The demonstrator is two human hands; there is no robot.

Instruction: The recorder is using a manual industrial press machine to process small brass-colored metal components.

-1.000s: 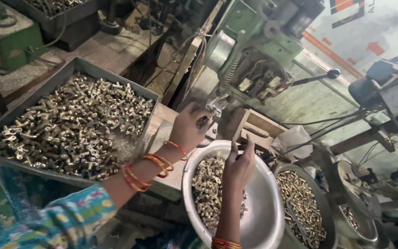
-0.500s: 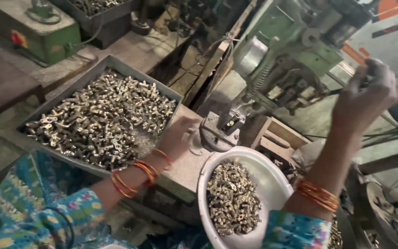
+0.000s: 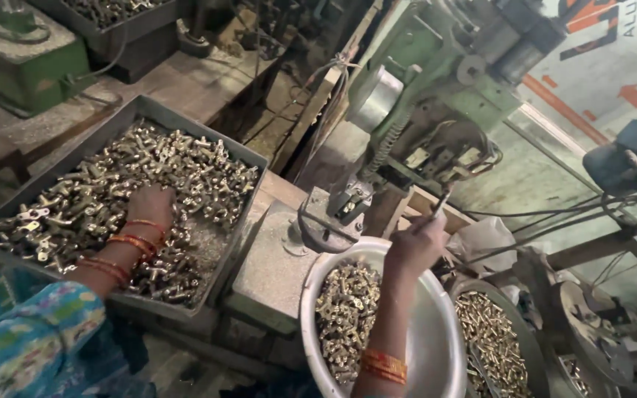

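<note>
Since the earlier frame, left hand (image 3: 152, 210) has dropped into the grey tray (image 3: 248, 158), grip buried among brass parts (image 3: 75, 199), so can't tell if it's clenched. Right hand (image 3: 416, 247) has come down off the lever (image 3: 440, 203) it held, now hovering loosely curled, empty-looking, over the steel bowl (image 3: 436, 339), nearer the green machine (image 3: 436, 110).

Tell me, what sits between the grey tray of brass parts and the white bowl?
In the head view, a bare grey metal block, part of the machine's base, sits between the grey tray and the white bowl; nothing lies on it.
</note>
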